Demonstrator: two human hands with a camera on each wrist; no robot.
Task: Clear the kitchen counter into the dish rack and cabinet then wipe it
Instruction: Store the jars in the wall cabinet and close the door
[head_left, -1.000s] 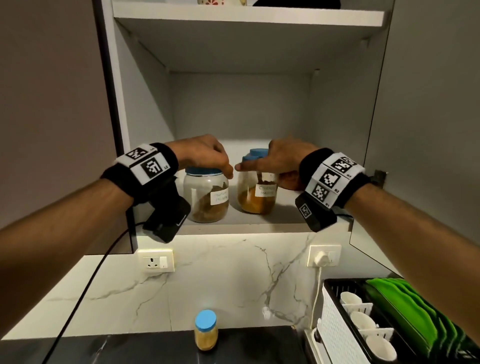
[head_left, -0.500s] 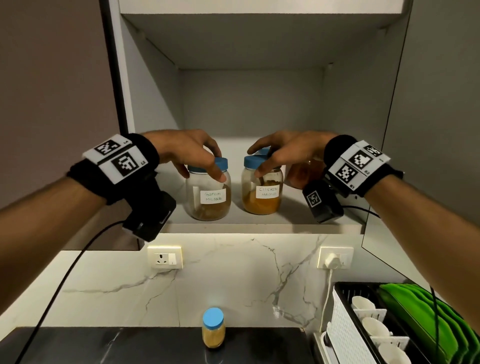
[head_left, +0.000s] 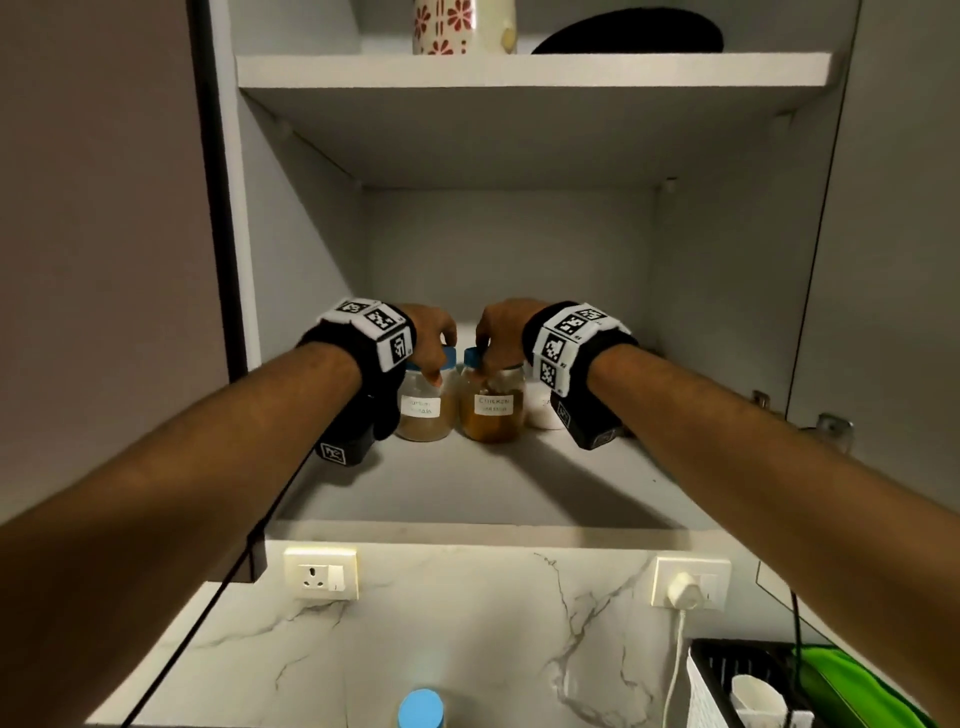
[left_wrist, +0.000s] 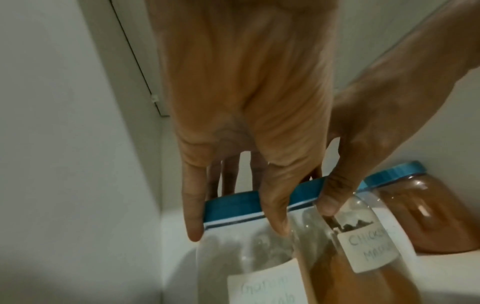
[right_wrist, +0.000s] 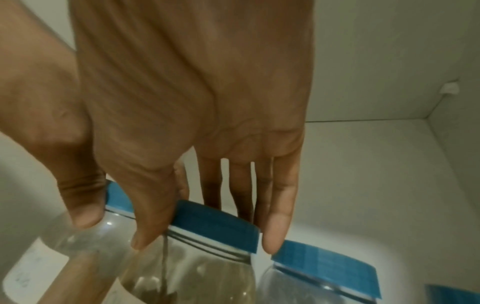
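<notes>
Head view: left hand (head_left: 428, 338) grasps garam masala jar (head_left: 426, 402) lid, right hand (head_left: 501, 332) grasps chicken masala jar (head_left: 491, 408) lid; seat both flat on cabinet shelf (head_left: 493, 488), then release.

Seen from the head camera, at arm's length, an open cabinet (head_left: 498, 270) faces the viewer, its lower shelf (head_left: 493, 483) at centre and the marble backsplash (head_left: 467, 623) below. Each wrist camera looks down along its palm from very close, onto blue-lidded jars. All three views share the chicken masala jar (head_left: 492, 400) (left_wrist: 363, 257) (right_wrist: 197, 267) on that shelf.
</notes>
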